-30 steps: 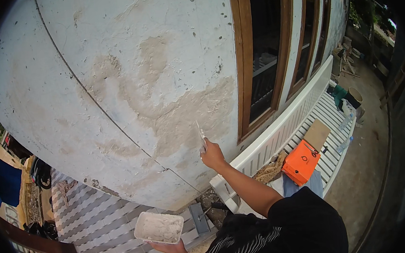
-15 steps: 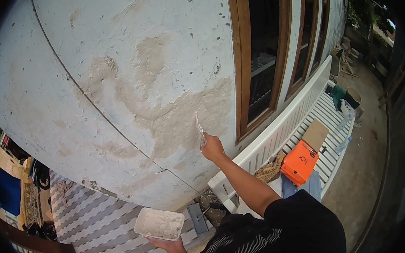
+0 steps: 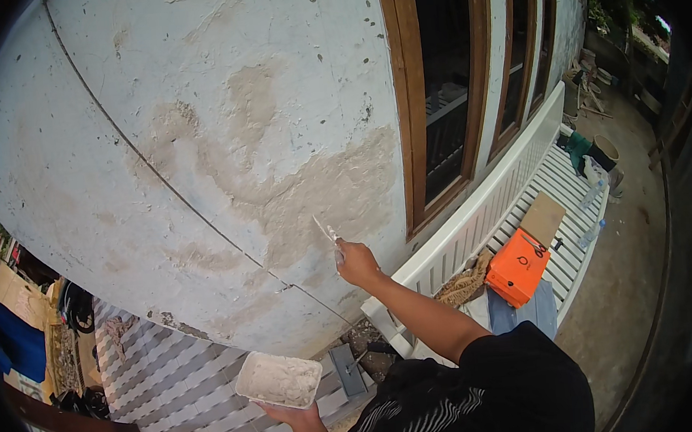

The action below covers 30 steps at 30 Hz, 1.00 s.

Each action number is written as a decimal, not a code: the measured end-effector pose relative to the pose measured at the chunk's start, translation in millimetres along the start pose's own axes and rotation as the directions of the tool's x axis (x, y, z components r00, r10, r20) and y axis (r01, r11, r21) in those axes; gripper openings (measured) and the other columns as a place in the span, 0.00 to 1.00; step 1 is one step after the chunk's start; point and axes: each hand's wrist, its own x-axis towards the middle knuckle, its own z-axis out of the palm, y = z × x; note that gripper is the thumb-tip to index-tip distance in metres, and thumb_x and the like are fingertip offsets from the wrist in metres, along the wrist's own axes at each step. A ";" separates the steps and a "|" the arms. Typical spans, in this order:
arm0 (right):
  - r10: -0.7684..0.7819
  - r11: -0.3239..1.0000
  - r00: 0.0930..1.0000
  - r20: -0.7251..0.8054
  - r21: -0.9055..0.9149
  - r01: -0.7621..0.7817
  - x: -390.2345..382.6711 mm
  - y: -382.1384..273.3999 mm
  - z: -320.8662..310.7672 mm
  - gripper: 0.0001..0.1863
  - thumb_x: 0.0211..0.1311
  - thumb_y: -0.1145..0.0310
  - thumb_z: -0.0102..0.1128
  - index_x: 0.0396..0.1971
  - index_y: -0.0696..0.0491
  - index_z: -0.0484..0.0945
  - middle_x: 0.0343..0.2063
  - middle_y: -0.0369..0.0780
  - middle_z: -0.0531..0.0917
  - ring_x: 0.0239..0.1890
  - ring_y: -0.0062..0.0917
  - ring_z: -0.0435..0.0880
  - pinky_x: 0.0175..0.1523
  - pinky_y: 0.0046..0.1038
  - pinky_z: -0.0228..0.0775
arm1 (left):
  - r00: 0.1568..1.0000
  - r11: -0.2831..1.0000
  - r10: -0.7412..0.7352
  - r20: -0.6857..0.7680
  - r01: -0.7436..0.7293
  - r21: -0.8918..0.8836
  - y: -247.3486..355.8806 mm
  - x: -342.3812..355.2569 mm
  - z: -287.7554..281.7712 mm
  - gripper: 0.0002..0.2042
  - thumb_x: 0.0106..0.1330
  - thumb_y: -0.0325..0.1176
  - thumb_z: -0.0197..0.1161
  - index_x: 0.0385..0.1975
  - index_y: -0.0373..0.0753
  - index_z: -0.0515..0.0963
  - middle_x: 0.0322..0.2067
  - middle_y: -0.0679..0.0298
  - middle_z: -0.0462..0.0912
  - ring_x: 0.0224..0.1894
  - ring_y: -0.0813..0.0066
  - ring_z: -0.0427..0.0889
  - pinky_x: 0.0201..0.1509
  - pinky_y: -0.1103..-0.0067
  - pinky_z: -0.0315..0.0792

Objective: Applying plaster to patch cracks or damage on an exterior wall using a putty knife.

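Note:
A putty knife is gripped by its handle in my right hand, its thin blade angled up and left in front of the wall. Behind it, a beige filled patch spreads over the pale, flaking wall; whether the blade touches it I cannot tell. Down below, my left hand supports a white rectangular tub from underneath. Whitish paste with a rough surface lies in the tub.
To the right runs a white slatted bench bearing an orange box, a brown board and cloths. A grey plastering trowel lies near the wall's foot. A dark cable crosses the wall, and wooden window frames stand at right.
My right hand has drawn the putty knife down and left, and the blade now tilts more to the left. The tub stays in my left hand.

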 end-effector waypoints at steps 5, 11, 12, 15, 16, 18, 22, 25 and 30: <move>0.160 0.987 0.913 -0.374 0.056 -0.151 46.1 32.3 -50.5 0.17 0.55 0.75 0.57 0.46 0.62 0.77 0.31 0.52 0.83 0.38 0.49 0.81 0.44 0.43 0.73 | 0.999 1.000 0.009 0.031 -0.008 -0.027 5.2 -0.7 0.9 0.31 0.71 0.61 0.37 0.65 0.48 0.65 0.61 0.60 0.72 0.59 0.52 0.74 0.60 0.52 0.70; 0.061 0.992 0.951 -0.302 -0.089 -0.092 38.2 4.2 -11.7 0.16 0.53 0.76 0.58 0.43 0.61 0.78 0.29 0.52 0.82 0.38 0.48 0.81 0.45 0.43 0.73 | 0.998 1.000 0.012 0.062 -0.011 -0.020 6.4 -7.0 -0.1 0.30 0.71 0.61 0.37 0.64 0.48 0.66 0.61 0.61 0.72 0.59 0.52 0.74 0.60 0.52 0.70; 0.017 0.996 0.984 -0.179 -0.080 -0.032 27.9 3.3 -10.2 0.15 0.52 0.76 0.59 0.43 0.60 0.78 0.30 0.52 0.82 0.38 0.48 0.81 0.45 0.43 0.73 | 1.000 1.000 0.003 0.029 -0.002 -0.015 5.3 -4.8 -0.2 0.30 0.71 0.60 0.37 0.64 0.48 0.66 0.61 0.61 0.72 0.59 0.52 0.74 0.60 0.52 0.70; -0.071 0.995 0.990 -0.124 -0.075 0.062 17.7 12.9 -22.9 0.15 0.51 0.76 0.59 0.42 0.60 0.78 0.30 0.51 0.82 0.38 0.47 0.81 0.45 0.42 0.73 | 1.000 0.999 -0.025 0.005 0.025 -0.037 1.1 3.0 1.9 0.30 0.71 0.60 0.38 0.64 0.48 0.66 0.61 0.61 0.72 0.58 0.52 0.74 0.60 0.51 0.69; -0.115 0.991 0.976 -0.187 -0.089 0.099 17.5 18.0 -30.1 0.15 0.51 0.76 0.59 0.42 0.61 0.78 0.30 0.51 0.82 0.38 0.47 0.81 0.45 0.42 0.73 | 0.999 0.997 -0.039 0.010 0.040 -0.065 0.7 6.4 3.2 0.30 0.71 0.60 0.38 0.64 0.48 0.66 0.61 0.61 0.73 0.58 0.52 0.74 0.60 0.51 0.69; -0.017 0.997 0.937 -0.348 -0.071 -0.008 38.6 21.0 -51.6 0.15 0.51 0.76 0.60 0.42 0.61 0.78 0.30 0.51 0.82 0.38 0.47 0.81 0.45 0.42 0.73 | 1.000 0.998 -0.023 0.014 0.023 -0.057 2.1 3.8 2.2 0.30 0.71 0.60 0.38 0.64 0.48 0.66 0.61 0.61 0.72 0.59 0.52 0.74 0.61 0.51 0.69; 0.107 0.978 0.913 -0.393 -0.125 -0.168 63.9 -6.7 -49.1 0.16 0.51 0.76 0.60 0.42 0.62 0.77 0.30 0.50 0.82 0.37 0.46 0.80 0.45 0.43 0.73 | 1.000 0.996 -0.017 -0.011 0.016 -0.084 3.8 -4.0 5.2 0.29 0.71 0.60 0.38 0.64 0.48 0.66 0.61 0.61 0.72 0.60 0.51 0.73 0.61 0.50 0.68; -0.001 0.970 0.976 -0.218 -0.236 -0.051 35.7 -8.6 -5.0 0.16 0.50 0.76 0.60 0.42 0.61 0.77 0.30 0.51 0.82 0.37 0.46 0.81 0.45 0.44 0.73 | 1.000 0.996 -0.007 -0.011 0.006 -0.084 4.2 -6.1 3.3 0.29 0.72 0.59 0.37 0.64 0.48 0.66 0.61 0.61 0.72 0.60 0.51 0.73 0.61 0.50 0.68; 0.023 0.999 0.978 -0.207 -0.042 -0.033 9.3 32.0 -8.0 0.19 0.52 0.76 0.59 0.47 0.60 0.78 0.31 0.54 0.82 0.38 0.47 0.82 0.46 0.42 0.73 | 1.000 0.998 0.022 -0.015 -0.023 -0.062 7.6 -6.8 6.2 0.30 0.71 0.61 0.37 0.65 0.48 0.65 0.61 0.61 0.72 0.60 0.51 0.73 0.61 0.50 0.68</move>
